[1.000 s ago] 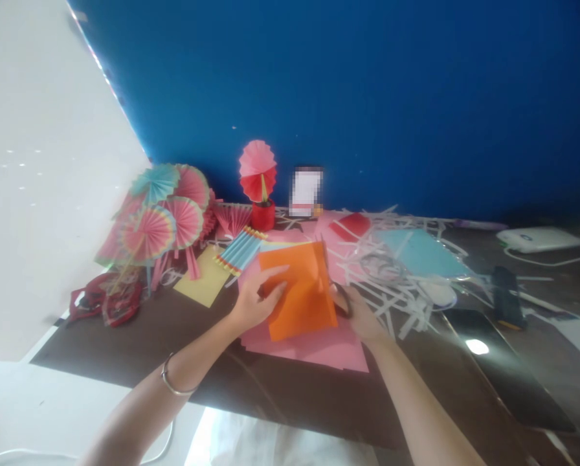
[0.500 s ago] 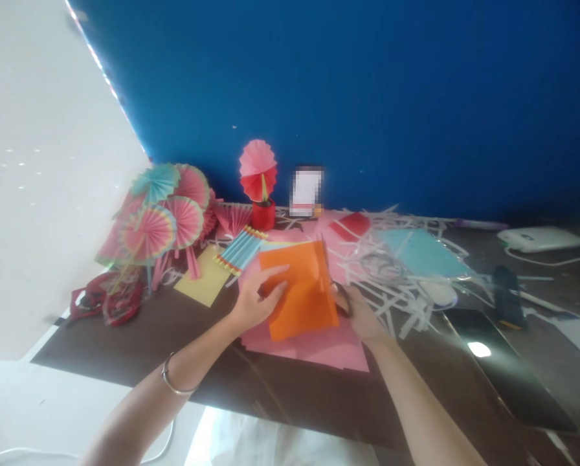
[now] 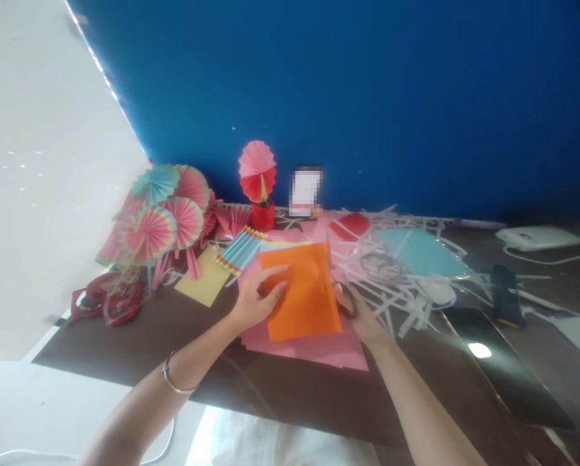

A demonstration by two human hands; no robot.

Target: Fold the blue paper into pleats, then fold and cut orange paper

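An orange sheet of paper is held above a stack of pink paper. My left hand grips the sheet at its left side, thumb on top and the lower fingers hidden beneath. At the sheet's right edge, my right hand is closed round a pair of scissors with dark handles. The blades run along that right edge and are mostly hidden, so how far apart they are cannot be told. A pleated blue paper strip with yellow-orange ends lies beyond my left hand.
Paper fans are bunched at the left, above red scissors-like items in plastic. A red pot holds a pink fan. White paper strips, a blue sheet and a phone lie right. A blue wall rises behind.
The scissors and my right hand have shifted slightly to the right and down along the orange sheet's right edge. My left hand keeps its grip in nearly the same place.
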